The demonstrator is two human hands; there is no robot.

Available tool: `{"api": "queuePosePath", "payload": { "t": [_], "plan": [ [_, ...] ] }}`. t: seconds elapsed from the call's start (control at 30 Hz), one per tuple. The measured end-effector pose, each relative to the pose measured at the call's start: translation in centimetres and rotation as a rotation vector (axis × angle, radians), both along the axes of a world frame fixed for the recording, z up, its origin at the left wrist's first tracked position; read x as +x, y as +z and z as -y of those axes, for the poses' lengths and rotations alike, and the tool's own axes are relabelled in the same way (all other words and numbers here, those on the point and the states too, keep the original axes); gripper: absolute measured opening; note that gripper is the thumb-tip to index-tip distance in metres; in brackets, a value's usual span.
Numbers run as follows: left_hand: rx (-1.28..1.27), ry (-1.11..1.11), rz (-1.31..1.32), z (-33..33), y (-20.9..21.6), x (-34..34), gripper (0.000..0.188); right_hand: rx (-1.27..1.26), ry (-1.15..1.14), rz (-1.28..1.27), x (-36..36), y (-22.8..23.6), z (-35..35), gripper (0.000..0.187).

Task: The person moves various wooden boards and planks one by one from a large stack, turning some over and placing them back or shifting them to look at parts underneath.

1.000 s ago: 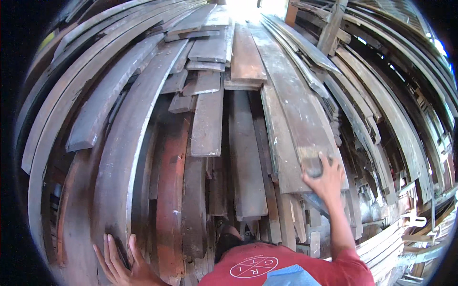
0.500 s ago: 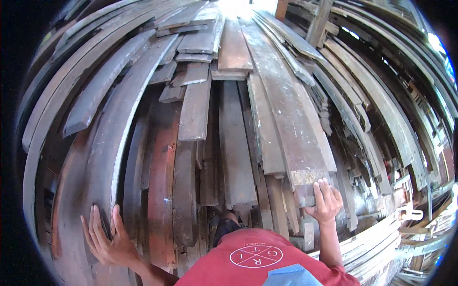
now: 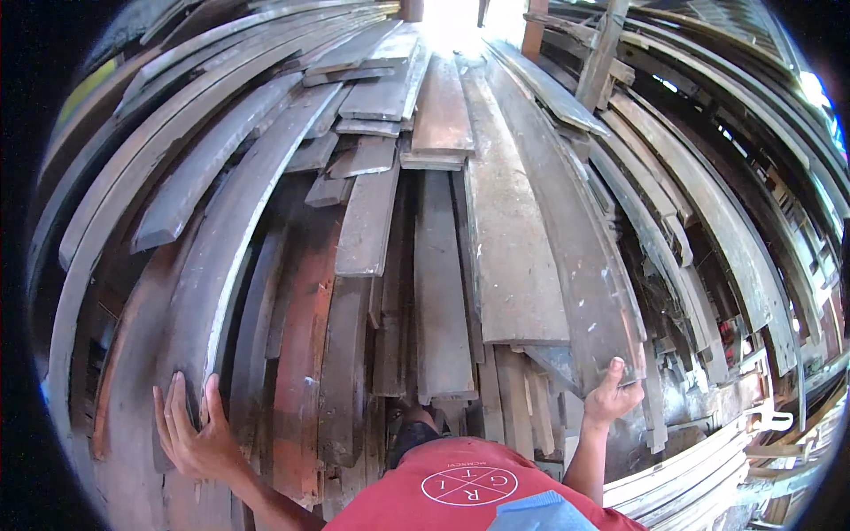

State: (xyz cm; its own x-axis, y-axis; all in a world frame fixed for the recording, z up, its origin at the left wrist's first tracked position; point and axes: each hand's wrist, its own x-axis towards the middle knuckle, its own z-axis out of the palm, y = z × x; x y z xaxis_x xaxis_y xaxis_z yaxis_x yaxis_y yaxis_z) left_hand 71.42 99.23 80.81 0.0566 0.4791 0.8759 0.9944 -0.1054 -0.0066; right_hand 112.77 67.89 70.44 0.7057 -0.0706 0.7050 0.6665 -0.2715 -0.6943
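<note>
My right hand grips the near end of a long grey-brown wooden board, thumb on top and the other fingers mostly hidden at its end. Against that board's left side lies a paler, dusty board. On the left, my left hand rests with fingers apart over the lower part of a long dark board with a white edge. Its thumb lies near that white edge.
Long boards lie in stacked layers all around, their near ends at uneven lengths. A reddish board is between my hands. Upright post stands at the far right. Pale slats and a white clamp-like piece are at the lower right.
The right-hand board has shifted right, uncovering more of the paler board. My right hand has turned from lying on top to gripping the end. My left hand has barely moved.
</note>
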Motion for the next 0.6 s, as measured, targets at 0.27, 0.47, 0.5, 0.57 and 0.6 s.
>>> {"api": "queuePosePath", "payload": {
  "t": [0.27, 0.47, 0.5, 0.57, 0.6],
  "plan": [
    [-0.014, 0.025, 0.009, 0.3, 0.5, 0.8, 0.042, 0.147, -0.003, -0.041, 1.3, -2.6, 0.2, 0.051],
    [-0.051, 0.028, 0.009, 0.6, 0.8, 1.1, 0.04, 0.153, 0.041, 0.019, 0.7, -1.4, -0.6, 0.054],
    [-0.059, 0.026, 0.002, 0.4, 0.6, 1.0, 0.043, 0.129, 0.029, 0.037, 0.9, -1.3, -0.5, 0.054],
    [-0.077, 0.024, -0.007, -0.4, 0.0, 0.1, 0.048, 0.093, 0.009, 0.062, 0.8, -1.5, -0.2, 0.053],
    [-0.076, 0.026, -0.005, -0.6, -0.2, -0.2, 0.049, 0.082, 0.005, 0.075, 0.9, -1.6, -0.2, 0.052]
  ]
}}
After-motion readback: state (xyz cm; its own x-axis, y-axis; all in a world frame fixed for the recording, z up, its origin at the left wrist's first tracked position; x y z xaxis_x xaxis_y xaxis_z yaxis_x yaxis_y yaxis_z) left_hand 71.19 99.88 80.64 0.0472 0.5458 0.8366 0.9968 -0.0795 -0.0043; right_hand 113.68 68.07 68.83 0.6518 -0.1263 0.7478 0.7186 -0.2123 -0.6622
